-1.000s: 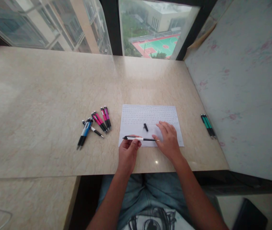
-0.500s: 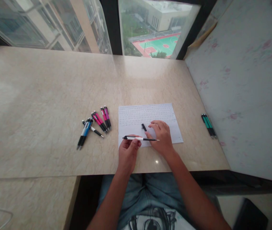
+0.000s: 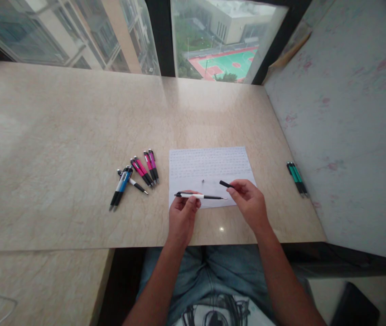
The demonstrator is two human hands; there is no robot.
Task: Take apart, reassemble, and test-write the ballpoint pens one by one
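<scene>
My left hand (image 3: 183, 217) is closed on a white and black pen (image 3: 196, 196), which lies level with its bare tip pointing right. Between the thumb and fingers of my right hand (image 3: 251, 203) is a short black pen grip sleeve (image 3: 226, 184), held just above and to the right of the pen's tip. Both hands are over the lower part of a sheet of paper (image 3: 208, 163) covered with rows of handwriting. A tiny dark metal-looking piece (image 3: 203, 181) rests on the paper between the hands; its kind is too small to make out.
Left of the paper lie blue pens (image 3: 122, 186), another white pen (image 3: 139, 186), and several pink and purple pens (image 3: 142, 171). Two green pens (image 3: 296, 178) lie by the wall (image 3: 349, 136) on the right. Windows rise behind the stone-look counter (image 3: 77, 122).
My right hand has picked the black sleeve up off the paper and moved right with it. The tiny piece now shows by itself on the sheet. My left hand stays put with the pen.
</scene>
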